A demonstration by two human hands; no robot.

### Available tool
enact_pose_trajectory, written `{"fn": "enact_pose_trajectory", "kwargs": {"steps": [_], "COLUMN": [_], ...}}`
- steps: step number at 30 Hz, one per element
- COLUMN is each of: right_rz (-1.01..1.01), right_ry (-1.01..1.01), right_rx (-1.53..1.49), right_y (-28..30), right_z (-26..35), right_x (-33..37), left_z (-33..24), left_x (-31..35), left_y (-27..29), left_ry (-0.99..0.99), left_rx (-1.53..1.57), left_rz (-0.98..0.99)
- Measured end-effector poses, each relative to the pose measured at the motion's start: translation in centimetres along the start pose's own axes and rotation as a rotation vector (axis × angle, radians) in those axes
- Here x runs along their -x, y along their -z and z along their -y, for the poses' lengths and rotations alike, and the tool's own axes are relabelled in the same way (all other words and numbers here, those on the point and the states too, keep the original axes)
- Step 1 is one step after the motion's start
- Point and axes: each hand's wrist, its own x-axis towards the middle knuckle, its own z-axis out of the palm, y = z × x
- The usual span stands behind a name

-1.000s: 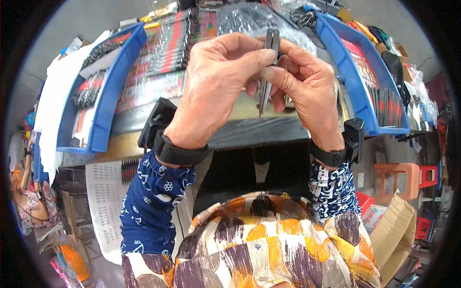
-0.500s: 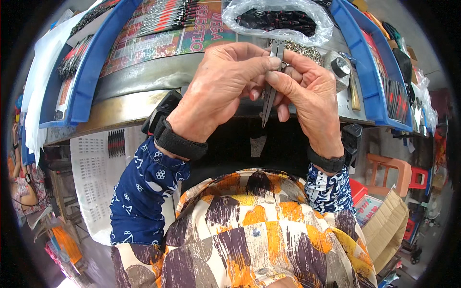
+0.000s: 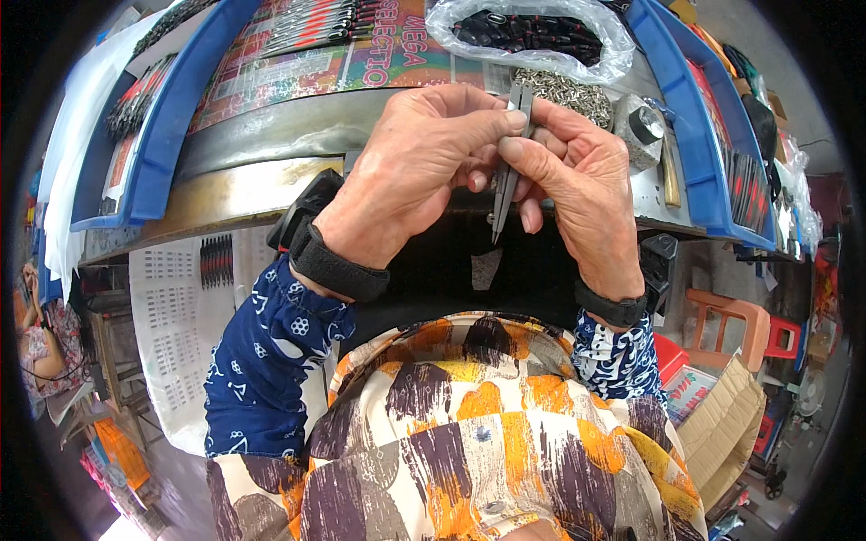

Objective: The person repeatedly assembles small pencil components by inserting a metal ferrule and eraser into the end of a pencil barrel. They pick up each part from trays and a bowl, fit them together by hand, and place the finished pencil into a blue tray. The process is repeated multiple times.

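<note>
Grey metal tool (image 3: 505, 196), tip downward, in pinching left fingers (image 3: 492, 124) and right fingers (image 3: 532, 160)

The fingers (image 3: 465, 95) of the left hand (image 3: 410, 162) and right hand (image 3: 582, 180) cover the middle of the slim grey metal tool (image 3: 505, 198). The right hand also hides part of the far heap of metal bits (image 3: 566, 95), each too small to tell. The upper edge cuts off the left blue tray (image 3: 179, 126) and the red-and-black pieces (image 3: 316, 27). On the left, a person (image 3: 56, 343) is blurred. The left sleeve (image 3: 271, 361) hides part of the printed sheet (image 3: 170, 343).
</note>
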Motion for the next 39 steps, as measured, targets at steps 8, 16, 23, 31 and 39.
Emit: {"fn": "enact_pose_trajectory", "kwargs": {"steps": [8,16,23,31,39], "right_rz": [-0.008,-0.004,-0.040,-0.033,-0.131], "right_ry": [-0.004,0.004,0.015,-0.034,0.116], "right_rx": [0.031,0.069,0.093,0.125,0.160], "right_y": [0.0,0.0,0.7,0.7,2.1], "right_z": [-0.1,0.2,0.6,0.6,0.7], "right_x": [0.1,0.3,0.2,1.6,2.2], "left_z": [0.2,0.2,0.1,-0.3,0.0], "left_x": [0.0,0.1,0.4,0.5,-0.7], "left_y": [0.1,0.0,-0.1,-1.3,-2.8], "left_ry": [-0.011,-0.005,0.013,0.012,-0.172], "left_rx": [-0.017,-0.019,-0.045,-0.083,-0.131], "left_rz": [0.006,0.004,0.038,-0.033,0.018]}}
